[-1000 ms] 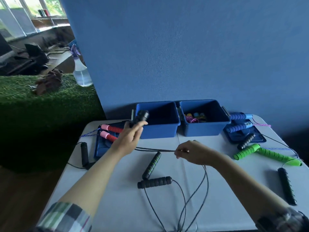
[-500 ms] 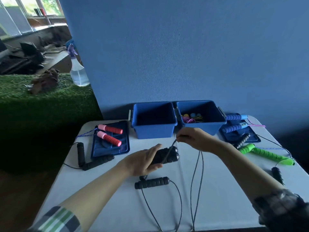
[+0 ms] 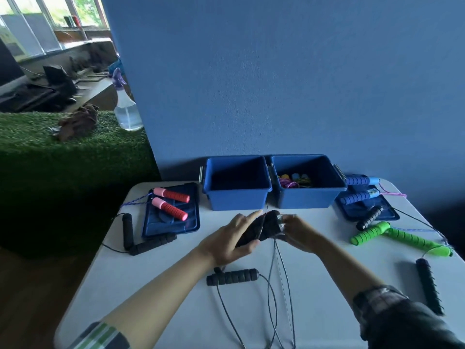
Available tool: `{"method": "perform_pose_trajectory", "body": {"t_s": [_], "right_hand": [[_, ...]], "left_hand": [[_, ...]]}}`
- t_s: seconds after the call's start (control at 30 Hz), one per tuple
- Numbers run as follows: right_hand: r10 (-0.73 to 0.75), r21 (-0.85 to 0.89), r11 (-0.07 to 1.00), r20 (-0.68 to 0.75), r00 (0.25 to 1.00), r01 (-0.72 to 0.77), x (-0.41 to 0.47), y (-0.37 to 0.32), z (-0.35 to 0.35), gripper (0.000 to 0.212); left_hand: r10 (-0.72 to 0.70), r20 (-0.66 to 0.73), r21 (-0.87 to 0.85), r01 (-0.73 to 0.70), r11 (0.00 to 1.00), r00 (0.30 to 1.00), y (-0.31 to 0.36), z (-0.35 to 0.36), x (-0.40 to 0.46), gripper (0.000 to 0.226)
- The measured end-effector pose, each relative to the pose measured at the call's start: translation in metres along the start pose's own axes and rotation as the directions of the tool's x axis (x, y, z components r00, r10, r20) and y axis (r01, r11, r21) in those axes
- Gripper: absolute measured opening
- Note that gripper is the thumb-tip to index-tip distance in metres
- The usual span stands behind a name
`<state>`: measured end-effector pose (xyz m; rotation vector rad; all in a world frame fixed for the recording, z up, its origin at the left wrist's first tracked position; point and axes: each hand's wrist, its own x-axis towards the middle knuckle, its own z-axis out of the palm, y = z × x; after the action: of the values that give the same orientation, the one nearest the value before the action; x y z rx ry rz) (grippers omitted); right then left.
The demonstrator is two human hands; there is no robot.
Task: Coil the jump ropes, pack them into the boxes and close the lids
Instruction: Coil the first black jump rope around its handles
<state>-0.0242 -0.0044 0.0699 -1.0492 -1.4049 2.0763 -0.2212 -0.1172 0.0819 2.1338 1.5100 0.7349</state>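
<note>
Both hands meet above the white table (image 3: 161,278), just in front of the 2 open blue boxes. The left hand (image 3: 230,239) grips a pair of black foam handles (image 3: 261,226), thumb beneath and index finger extended forward. The right hand (image 3: 299,231) is curled around the far ends of the same handles. The black cord (image 3: 275,280) hangs from the handles in loops toward the near table edge.

The left box (image 3: 237,196) shows no contents. The right box (image 3: 310,196) holds coiled ropes with coloured handles and purple cord. The boxes stand side by side, touching the blue wall.

Surrounding items:
- A black-handled rope (image 3: 232,276) lies directly below the hands; its cord crosses the hanging loops.
- A blue lid (image 3: 171,222) lies left of the boxes, with 2 pink-and-red handles (image 3: 171,204) resting on it.
- 2 more black handles (image 3: 141,238) lie at the lid's near-left corner.
- A second lid (image 3: 387,212) lies right of the boxes, carrying 2 blue handles (image 3: 359,188) and 1 black handle (image 3: 370,217).
- Green handles (image 3: 392,236) lie near the right edge, with another black handle (image 3: 427,285) nearer the viewer.
- A spray bottle (image 3: 125,107) stands on the artificial turf (image 3: 63,152) at far left.

No writing is legible on any item.
</note>
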Motion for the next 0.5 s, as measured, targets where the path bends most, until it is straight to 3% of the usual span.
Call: {"method": "perform_pose_trajectory", "body": {"t_s": [0.23,0.33,0.43,0.5], "right_hand": [[0.051,0.057,0.997,0.003,0.999,-0.051,-0.008,0.03,0.046,0.028],[0.086,-0.137,0.986,-0.041,0.995,-0.091,-0.015,0.041,0.064,0.032],[0.065,-0.329,0.941,-0.071,0.995,-0.085,-0.026,0.05,0.074,0.03],[0.012,-0.543,0.838,-0.088,0.996,-0.058,-0.034,0.051,0.077,0.027]], "left_hand": [[-0.113,-0.2,-0.055,0.104,0.993,0.973,-0.012,-0.001,0.01,0.07],[-0.231,-0.34,-0.056,0.225,0.973,0.912,-0.016,-0.013,0.018,0.076],[-0.348,-0.437,-0.034,0.372,0.928,0.829,-0.03,-0.028,0.026,0.065],[-0.404,-0.464,0.044,0.476,0.878,0.788,-0.042,-0.037,0.025,0.058]]}}
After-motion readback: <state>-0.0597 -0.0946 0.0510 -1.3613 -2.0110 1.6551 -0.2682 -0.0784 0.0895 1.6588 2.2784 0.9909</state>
